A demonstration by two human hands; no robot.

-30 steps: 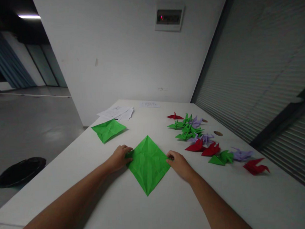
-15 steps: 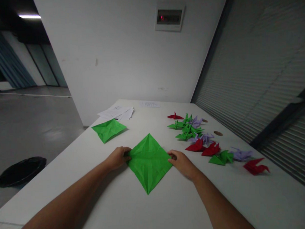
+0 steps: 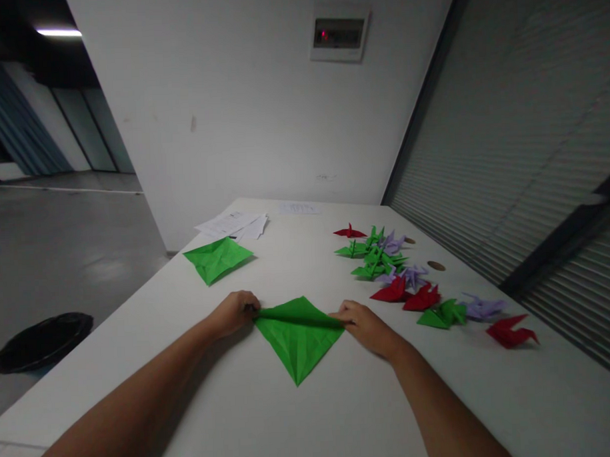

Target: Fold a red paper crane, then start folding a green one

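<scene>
A creased green sheet of origami paper (image 3: 299, 345) lies cornerwise on the white table in front of me. Its far half is lifted and tilted, with a crease running across from side corner to side corner. My left hand (image 3: 235, 313) pinches the left corner, its fingers closed. At the opposite corner, my right hand (image 3: 361, 325) grips the paper between thumb and fingers. A second creased green sheet (image 3: 219, 259) rests farther off to the left, apart from both hands.
Several folded paper cranes in green, purple and red (image 3: 422, 296) stand along the right side. White printed papers (image 3: 232, 224) lie at the far left of the table (image 3: 231, 418). On the floor at left is a black-lined bin (image 3: 41, 341). Blinds border the right.
The far half of the green paper has been raised and bent along the crosswise crease, where it lay flatter before. Both hands stay at the side corners.
</scene>
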